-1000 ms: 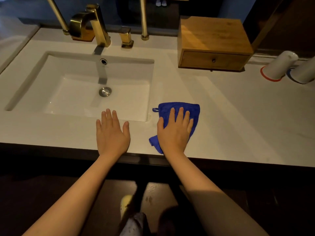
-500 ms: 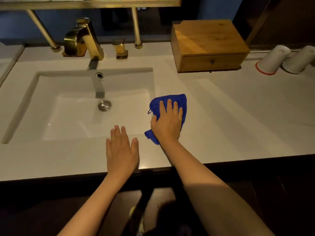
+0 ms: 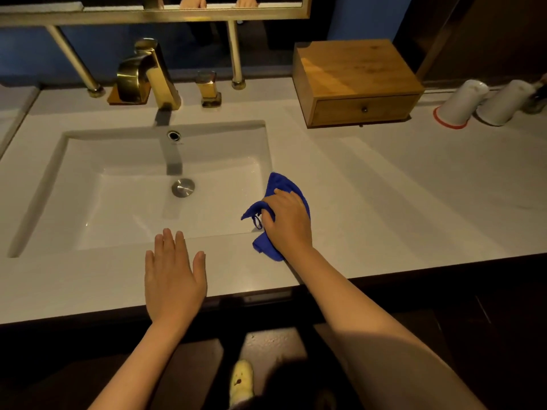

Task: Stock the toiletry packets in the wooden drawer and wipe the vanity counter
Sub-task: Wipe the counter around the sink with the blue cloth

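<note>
Wiping by the sink corner.
My right hand (image 3: pixel 288 220) grips the bunched blue microfibre cloth (image 3: pixel 278 184) on the white stone counter (image 3: pixel 399 187); my left hand (image 3: pixel 173 276) rests flat, fingers loose.

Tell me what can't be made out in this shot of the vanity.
- Inside of the wooden drawer, head view: shut front hides any packets.
- Counter under the blue cloth: covered by cloth and right hand.
- Dark item at right edge: cut off.
- Mirror: cropped by top edge.

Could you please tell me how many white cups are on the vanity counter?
2, both upside down at the far right: one with a red rim, the other just right of it. More may lie outside the frame.
</note>
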Demonstrator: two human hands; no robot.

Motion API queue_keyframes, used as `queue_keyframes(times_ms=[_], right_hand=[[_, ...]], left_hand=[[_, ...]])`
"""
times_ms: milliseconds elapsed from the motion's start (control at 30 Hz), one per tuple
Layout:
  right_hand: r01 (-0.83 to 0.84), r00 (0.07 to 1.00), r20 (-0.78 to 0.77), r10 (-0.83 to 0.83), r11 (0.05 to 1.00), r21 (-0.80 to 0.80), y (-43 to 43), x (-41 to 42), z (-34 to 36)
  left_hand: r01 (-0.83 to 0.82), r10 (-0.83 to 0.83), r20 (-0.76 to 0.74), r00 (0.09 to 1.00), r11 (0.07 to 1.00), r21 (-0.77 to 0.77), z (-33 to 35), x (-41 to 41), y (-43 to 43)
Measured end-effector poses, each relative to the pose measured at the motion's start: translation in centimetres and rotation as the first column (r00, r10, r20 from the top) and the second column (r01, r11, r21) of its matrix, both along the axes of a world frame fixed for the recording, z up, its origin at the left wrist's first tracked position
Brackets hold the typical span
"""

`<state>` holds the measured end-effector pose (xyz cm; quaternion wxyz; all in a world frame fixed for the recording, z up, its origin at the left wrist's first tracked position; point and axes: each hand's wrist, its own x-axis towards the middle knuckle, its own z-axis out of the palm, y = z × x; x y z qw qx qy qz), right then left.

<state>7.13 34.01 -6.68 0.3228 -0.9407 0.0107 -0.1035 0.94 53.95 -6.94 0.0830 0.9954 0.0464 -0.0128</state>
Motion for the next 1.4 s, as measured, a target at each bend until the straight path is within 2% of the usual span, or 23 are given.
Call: queue_keyframes(times_ms=[133,233,333,433,567,633,700,800,867,967,1033,1133,1267,1400], right_hand=[[0.066,0.998,0.016,-0.068,0.995,0.075,0.0,-0.6,1.8],[0.185,0.98,-0.099,-0.173,0.975,0.126,-0.9,0.3,3.9],[0.265,0.956,-0.159,-0.248,0.959,0.096,-3.1,1.1,5.8],[0.303,0.953,-0.05,-0.3,0.951,0.065,-5.4,0.5,7.0],[0.342,0.936,0.138,-0.323,0.928,-0.15,-6.7,-1.6,7.5],[0.27,0.962,0.108,-0.25,0.923,-0.275,-6.6,-3.0,6.2],[0.093,0.995,0.002,-0.098,0.934,-0.344,-6.5,-4.5,4.1],[-0.188,0.968,-0.223,0.112,0.916,-0.355,-5.6,-6.3,2.3],[-0.242,0.954,-0.258,0.153,0.901,-0.36,-5.3,-6.9,2.4],[-0.341,0.922,-0.271,0.277,0.912,-0.226,-6.6,-6.9,3.2],[-0.41,0.897,-0.278,0.343,0.88,-0.239,-8.2,-6.1,3.0],[-0.429,0.896,-0.268,0.354,0.845,-0.318,-8.7,-3.7,1.7],[-0.357,0.933,-0.149,0.326,0.888,-0.289,-6.5,0.2,0.7],[-0.241,0.969,-0.118,0.219,0.942,-0.235,-5.8,4.6,0.6]], left_hand=[[0.009,-0.009,0.007,1.0,1.0,0.008,-0.1,0.0,0.1],[0.013,-0.013,0.012,1.0,1.0,0.01,-0.1,0.0,0.1],[0.008,-0.008,0.01,1.0,1.0,0.02,-0.2,0.0,0.1],[0.008,-0.008,0.007,1.0,1.0,0.026,-0.4,0.1,0.2],[0.006,-0.006,0.012,1.0,0.999,0.032,-0.4,0.0,0.2],[0.008,-0.009,0.007,1.0,1.0,0.027,-0.4,0.1,0.2],[0.011,-0.011,0.009,1.0,1.0,0.02,-0.4,0.1,0.2],[0.012,-0.012,0.004,1.0,1.0,0.023,-0.3,0.1,0.2],[0.011,-0.011,0.01,1.0,1.0,0.022,-0.3,0.1,0.2],[0.01,-0.01,0.016,1.0,0.999,0.03,-0.4,0.2,0.2],[0.011,-0.011,0.013,1.0,0.999,0.037,-0.4,0.2,0.2],[0.005,-0.006,0.014,1.0,0.999,0.044,-0.6,0.1,0.3],[0.002,-0.003,0.013,1.0,0.999,0.042,-0.6,0.2,0.2],[-0.002,0.001,0.015,1.0,0.999,0.033,-0.5,0.1,0.2]])
